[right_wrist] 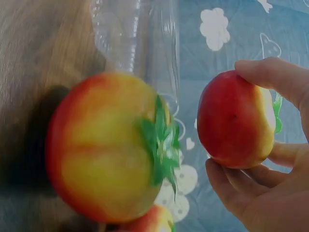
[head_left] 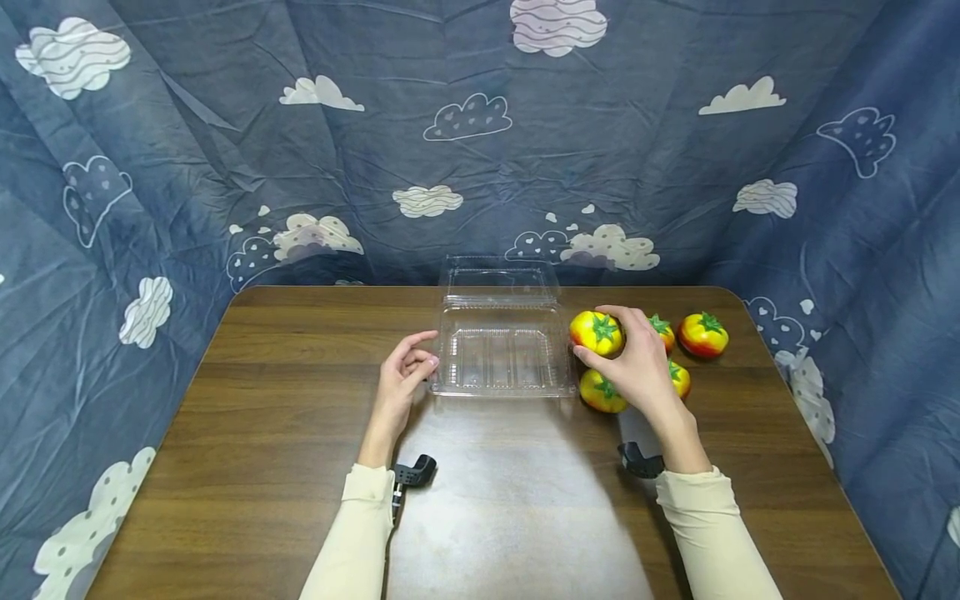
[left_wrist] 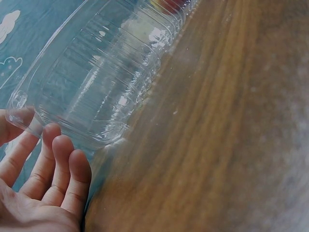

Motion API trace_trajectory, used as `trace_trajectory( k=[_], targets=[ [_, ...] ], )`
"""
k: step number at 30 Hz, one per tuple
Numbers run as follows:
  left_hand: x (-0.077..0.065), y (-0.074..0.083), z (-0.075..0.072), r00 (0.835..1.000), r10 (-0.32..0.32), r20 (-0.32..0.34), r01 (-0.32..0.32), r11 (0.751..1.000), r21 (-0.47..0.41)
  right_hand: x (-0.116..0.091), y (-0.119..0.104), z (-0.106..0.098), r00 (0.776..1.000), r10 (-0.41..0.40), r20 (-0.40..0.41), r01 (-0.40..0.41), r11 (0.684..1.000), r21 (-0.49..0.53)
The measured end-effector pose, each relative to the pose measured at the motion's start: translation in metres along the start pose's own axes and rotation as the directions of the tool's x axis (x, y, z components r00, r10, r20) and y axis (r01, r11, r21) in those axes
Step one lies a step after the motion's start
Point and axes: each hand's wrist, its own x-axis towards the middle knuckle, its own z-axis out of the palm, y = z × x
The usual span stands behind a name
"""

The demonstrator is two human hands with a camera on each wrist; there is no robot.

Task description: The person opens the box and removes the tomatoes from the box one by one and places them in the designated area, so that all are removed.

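My right hand point(head_left: 637, 358) holds a yellow-red tomato point(head_left: 596, 332) with a green leafy top, thumb and fingers curled round its sides. In the right wrist view the held tomato point(right_wrist: 236, 121) shows its red underside. Just below it in the head view lies another tomato point(head_left: 602, 393), beside the container's front right corner. A clear plastic clamshell container point(head_left: 498, 358) stands with its lid point(head_left: 498, 279) folded back. My left hand point(head_left: 399, 379) is at the container's left rim, thumb and index finger apart with their tips right at the edge; the other fingers point(left_wrist: 79, 169) bend loosely.
More tomatoes lie to the right: one point(head_left: 703, 335) near the table's back right, another point(head_left: 663, 331) and a third point(head_left: 679, 379) partly hidden by my right hand. The wooden table point(head_left: 262, 467) ends at a blue cloud-print curtain point(head_left: 390, 150). Black wrist cameras point(head_left: 416, 472) sit at both forearms.
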Motion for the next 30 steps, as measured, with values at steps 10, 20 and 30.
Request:
trace_trajectory(
  k=[10,20,30],
  targets=[
    [0.0,-0.001,0.0,1.0,0.003,-0.003,-0.003,1.0,0.008,-0.005,0.021,-0.019,1.0,0.018,-0.021,-0.019,1.0,-0.023],
    [-0.001,0.0,0.0,1.0,-0.005,-0.001,0.005,1.0,-0.003,-0.015,0.045,-0.043,0.997,0.056,-0.05,-0.058,0.997,-0.053],
    [-0.001,0.0,0.001,1.0,-0.012,-0.004,0.011,1.0,-0.011,-0.023,0.069,-0.064,0.989,0.116,-0.088,-0.125,0.987,-0.103]
  ],
)
